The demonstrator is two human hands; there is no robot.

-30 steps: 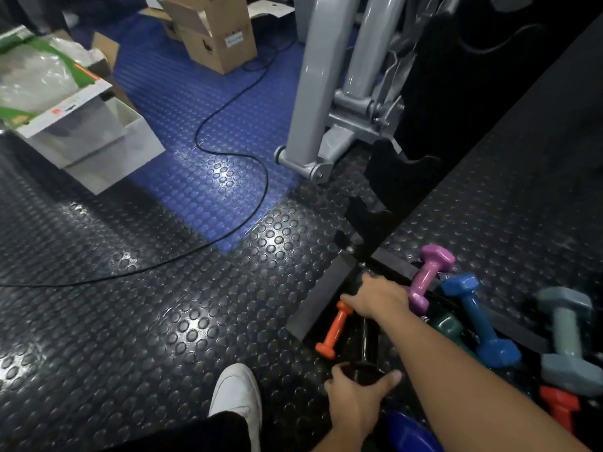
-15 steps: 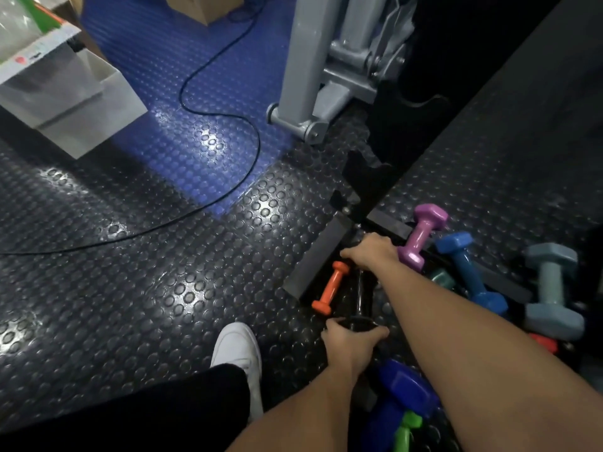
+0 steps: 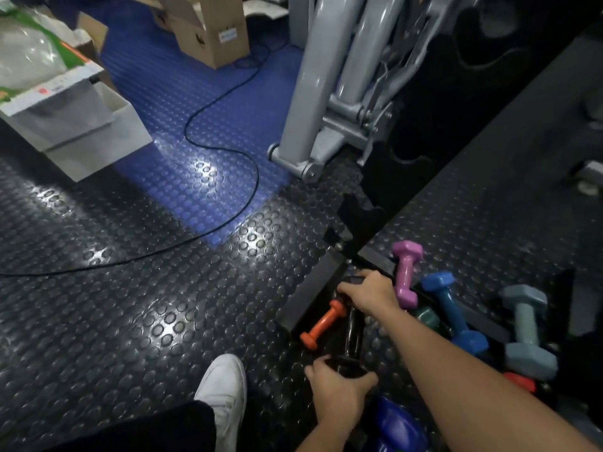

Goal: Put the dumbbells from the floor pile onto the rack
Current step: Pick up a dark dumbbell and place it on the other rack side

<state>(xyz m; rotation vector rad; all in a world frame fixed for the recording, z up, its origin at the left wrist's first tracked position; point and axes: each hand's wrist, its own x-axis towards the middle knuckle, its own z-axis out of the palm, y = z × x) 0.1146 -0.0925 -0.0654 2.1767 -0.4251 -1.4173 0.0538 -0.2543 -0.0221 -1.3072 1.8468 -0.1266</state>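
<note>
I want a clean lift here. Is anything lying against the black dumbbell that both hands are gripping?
Yes. The orange dumbbell lies close along the left side of the black dumbbell, its far end by the right hand. The left hand grips the near end.

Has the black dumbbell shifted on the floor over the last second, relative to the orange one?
No. The black dumbbell lies right beside the orange dumbbell as before, with the left hand gripping its near end and the right hand its far end; only the camera moved.

Two hands reach down low.
The left hand (image 3: 337,391) curls around one end of a black dumbbell (image 3: 353,331); the right hand (image 3: 372,293) grips the far end, arm stretched out.
</note>
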